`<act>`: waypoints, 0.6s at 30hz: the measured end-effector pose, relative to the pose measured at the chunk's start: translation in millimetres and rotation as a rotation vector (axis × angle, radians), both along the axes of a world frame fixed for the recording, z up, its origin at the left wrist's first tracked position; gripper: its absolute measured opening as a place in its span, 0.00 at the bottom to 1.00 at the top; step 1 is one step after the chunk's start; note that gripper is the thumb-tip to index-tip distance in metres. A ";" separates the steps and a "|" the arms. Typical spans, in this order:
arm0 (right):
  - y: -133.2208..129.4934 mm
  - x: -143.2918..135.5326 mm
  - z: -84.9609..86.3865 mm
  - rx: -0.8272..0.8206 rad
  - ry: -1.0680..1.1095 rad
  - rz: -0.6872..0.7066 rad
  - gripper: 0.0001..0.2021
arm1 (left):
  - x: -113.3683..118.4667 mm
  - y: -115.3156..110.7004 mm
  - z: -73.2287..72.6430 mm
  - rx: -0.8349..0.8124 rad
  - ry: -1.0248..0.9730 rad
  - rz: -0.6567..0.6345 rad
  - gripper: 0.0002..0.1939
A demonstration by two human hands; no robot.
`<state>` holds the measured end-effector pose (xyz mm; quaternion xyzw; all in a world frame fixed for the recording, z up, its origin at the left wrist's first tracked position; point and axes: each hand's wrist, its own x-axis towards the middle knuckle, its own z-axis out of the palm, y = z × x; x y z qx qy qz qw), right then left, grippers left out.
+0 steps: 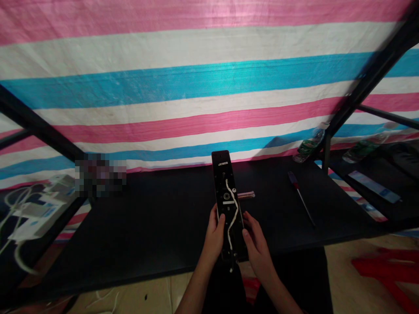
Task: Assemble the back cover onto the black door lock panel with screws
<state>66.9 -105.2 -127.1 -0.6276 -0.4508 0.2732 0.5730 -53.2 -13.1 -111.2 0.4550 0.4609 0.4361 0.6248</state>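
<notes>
A long, narrow black device panel (220, 183), like the inside of an electronic door lock, is held between my two hands at the table's front edge. Down its face runs a loose white cable (235, 213), whose plug end hangs past the near edge. My left hand (215, 233) grips the left side, thumb on top. On the opposite side my right hand (257, 240) has its fingers closed round the edge. Just right of the panel lies a small clear packet (247, 195) with something pinkish in it. Farther right rests a screwdriver (301, 198) with a dark handle.
The black table (157, 226) backs onto a striped plastic sheet (196, 87). A plastic bottle (309, 144) stands at the back right by a metal frame post. White boxes with cables (39, 213) lie left. A red stool (389, 270) is on the floor at right.
</notes>
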 end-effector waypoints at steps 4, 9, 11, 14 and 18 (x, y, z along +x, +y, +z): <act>-30.5 1.4 1.9 0.182 -0.422 0.140 0.19 | 3.8 -3.0 1.4 0.064 0.098 0.005 0.31; -36.9 -2.9 -9.9 0.298 -0.613 0.180 0.18 | 7.7 -6.1 -2.4 0.109 0.154 0.053 0.29; -32.8 -5.5 -15.2 0.357 -0.653 0.140 0.16 | 8.4 -7.8 -4.5 0.123 0.154 0.055 0.29; -28.1 -7.3 -20.8 0.461 -0.678 0.077 0.16 | 8.8 -9.0 -6.5 0.135 0.146 0.060 0.29; -27.7 1.2 -22.3 0.463 -0.706 0.103 0.13 | 8.6 -9.4 -7.3 0.134 0.135 0.047 0.30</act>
